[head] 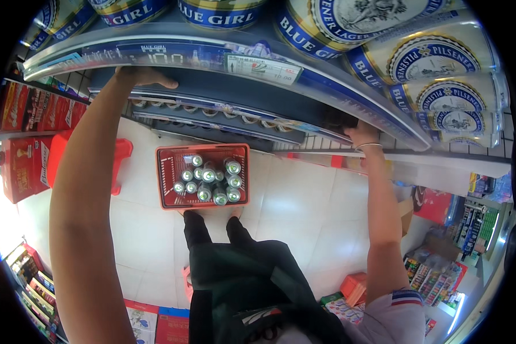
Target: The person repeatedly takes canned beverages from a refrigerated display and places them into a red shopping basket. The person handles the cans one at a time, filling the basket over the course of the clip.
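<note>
My left hand [148, 77] reaches under the front edge of the upper shelf [189, 56]. Its thumb lies against the dark shelf board [241, 88], and the shelf edge hides most of its fingers. Farther right, my right hand [363, 134] is at the other end of that board, below the shelf's price strip, with its fingertips in shadow. Whether either hand grips the board cannot be told. Blue Girl beer cans [434, 56] stand on the upper shelf. On the floor before my feet is a red plastic basket [160, 172] holding several upright cans [208, 174].
Lower shelves [223, 122] hold rows of cans behind the basket. A red plastic stool [122, 150] and red Budweiser cartons [26, 165] stand at left. Cartons [172, 329] and a red crate [353, 288] lie behind me. Stocked shelves [473, 228] line the right side.
</note>
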`<action>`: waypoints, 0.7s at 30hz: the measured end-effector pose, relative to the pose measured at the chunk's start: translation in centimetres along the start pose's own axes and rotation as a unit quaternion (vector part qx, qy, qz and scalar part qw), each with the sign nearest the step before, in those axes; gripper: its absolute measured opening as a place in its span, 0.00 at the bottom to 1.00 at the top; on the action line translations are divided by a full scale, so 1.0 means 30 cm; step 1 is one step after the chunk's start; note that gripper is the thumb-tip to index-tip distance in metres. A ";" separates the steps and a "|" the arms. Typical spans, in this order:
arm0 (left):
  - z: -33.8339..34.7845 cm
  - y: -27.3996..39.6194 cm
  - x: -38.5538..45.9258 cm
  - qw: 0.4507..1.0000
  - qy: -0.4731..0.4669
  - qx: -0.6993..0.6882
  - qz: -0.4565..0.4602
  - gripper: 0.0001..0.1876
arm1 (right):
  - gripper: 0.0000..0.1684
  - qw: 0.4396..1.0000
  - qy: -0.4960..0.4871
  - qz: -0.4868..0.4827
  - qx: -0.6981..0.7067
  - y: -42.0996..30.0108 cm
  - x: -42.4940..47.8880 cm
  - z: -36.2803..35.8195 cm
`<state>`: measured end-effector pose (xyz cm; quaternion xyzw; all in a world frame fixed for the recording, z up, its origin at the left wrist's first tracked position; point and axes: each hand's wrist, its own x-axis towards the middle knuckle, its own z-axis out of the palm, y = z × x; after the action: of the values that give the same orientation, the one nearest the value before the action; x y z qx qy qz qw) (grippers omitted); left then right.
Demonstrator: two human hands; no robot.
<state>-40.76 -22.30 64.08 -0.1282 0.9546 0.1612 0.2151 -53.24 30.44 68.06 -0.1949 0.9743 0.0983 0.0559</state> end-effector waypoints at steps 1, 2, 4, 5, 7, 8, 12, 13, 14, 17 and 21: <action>-0.001 0.000 0.002 1.000 0.009 0.009 -0.002 0.53 | 0.34 1.000 0.005 0.010 -0.013 0.004 0.021 -0.004; -0.004 -0.003 0.006 1.000 0.019 0.017 -0.005 0.53 | 0.33 0.999 0.011 0.020 -0.024 0.003 0.047 -0.011; 0.003 0.003 0.004 0.999 0.016 0.026 -0.035 0.53 | 0.33 0.998 0.023 0.029 -0.050 0.009 0.125 -0.006; 0.004 -0.004 0.004 0.998 0.008 0.029 -0.063 0.53 | 0.33 0.998 0.032 0.029 -0.054 0.006 0.178 -0.004; -0.010 0.026 -0.008 0.996 -0.010 0.022 -0.085 0.51 | 0.33 0.998 0.042 0.030 -0.043 0.020 0.291 0.024; -0.032 0.061 -0.026 0.997 -0.017 0.013 -0.080 0.49 | 0.33 0.998 0.052 0.032 -0.011 0.025 0.350 0.041; -0.122 0.158 -0.139 0.984 0.018 0.044 -0.173 0.54 | 0.33 0.978 0.054 0.038 0.199 0.015 0.529 0.091; -0.144 0.178 -0.175 0.988 0.030 -0.003 -0.151 0.49 | 0.33 0.964 0.046 0.046 0.257 0.020 0.550 0.087; -0.138 0.172 -0.184 0.986 0.036 -0.016 -0.162 0.48 | 0.33 0.950 0.039 0.051 0.305 0.007 0.565 0.083; -0.132 0.160 -0.193 0.986 -0.030 -0.028 -0.160 0.43 | 0.33 0.938 0.036 0.023 0.344 -0.094 0.589 0.066; -0.102 0.105 -0.175 0.986 -0.032 -0.069 -0.151 0.44 | 0.39 0.967 0.070 -0.081 0.233 -0.363 0.616 0.004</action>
<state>-38.30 -19.62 69.87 -0.2802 0.9033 0.1967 0.2585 -65.93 13.81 63.38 -0.2615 0.9527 -0.1498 0.0396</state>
